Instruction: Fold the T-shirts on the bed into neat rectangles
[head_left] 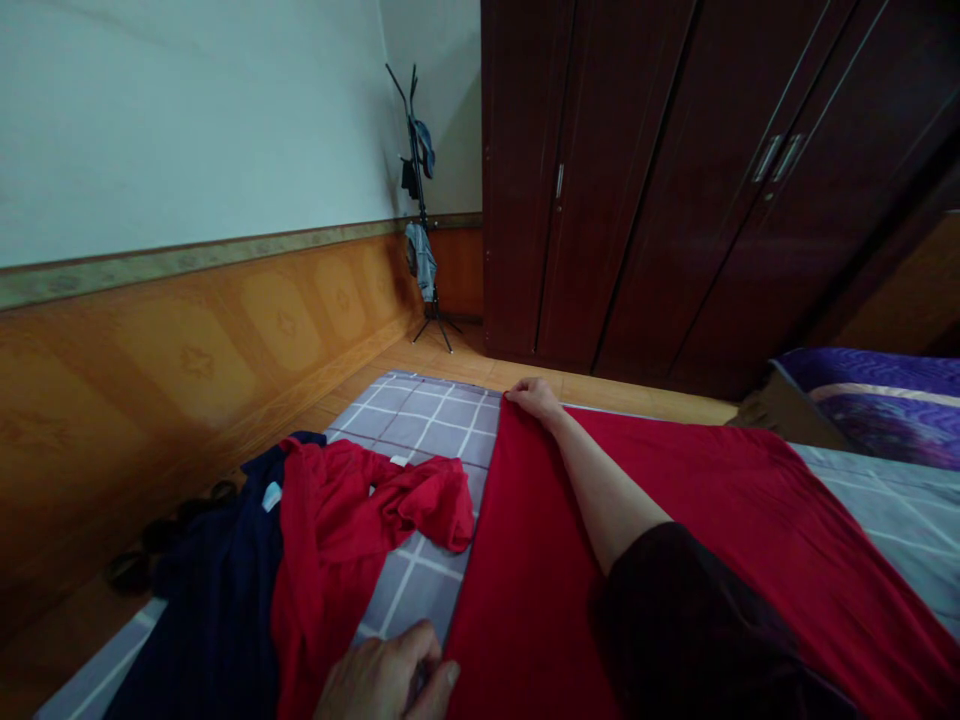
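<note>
A large red cloth (675, 470) lies spread over a grey checked sheet (420, 410). My right hand (534, 398) reaches to its far left corner, fingers pinched on the fabric edge. Near the bottom of the view, my left hand (390, 672) is beside the cloth's left edge, with its fingers curled; whatever they may hold is hidden. Left of it, a crumpled red garment (330, 510) rests partly over a dark blue garment (217, 600).
A coat rack (417, 190) with hanging items stands in the far corner. Dark red wardrobes (637, 180) line the far wall. Purple bedding (885, 400) is at the right, and dark round objects (129, 572) sit on the floor at left.
</note>
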